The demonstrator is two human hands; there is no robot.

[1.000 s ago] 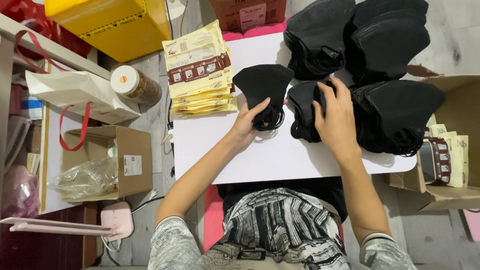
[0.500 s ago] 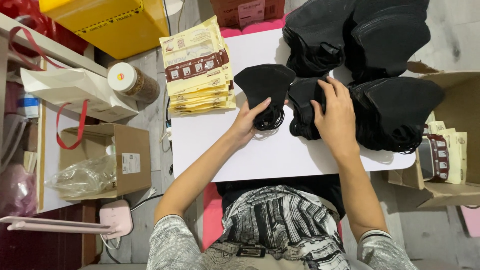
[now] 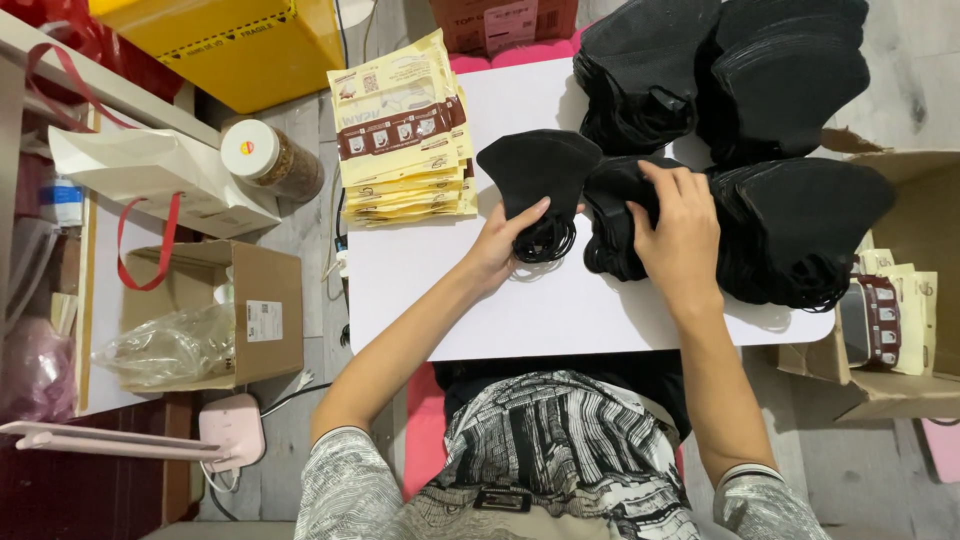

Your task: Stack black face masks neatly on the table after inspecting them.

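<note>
- Left hand (image 3: 497,245) pins a single black mask (image 3: 538,185) flat on the white table (image 3: 560,310); fingers spread on its lower edge and ear loops, pressing rather than clenched.
- Mask lies at 1 o'clock from the left hand, touching it; long axis runs about 10 to 4 o'clock, folded nose end toward 2 o'clock.
- Right hand (image 3: 682,235) rests on a small black mask stack (image 3: 615,215), fingers curled over its top edge, gripping lightly.
- Stack sits at 9 o'clock from the right hand, just beside the single mask.
- Left hand nearer the single mask.
- Cream packets (image 3: 405,130) at 10 o'clock; bigger mask piles (image 3: 800,230) at 3 o'clock.
</note>
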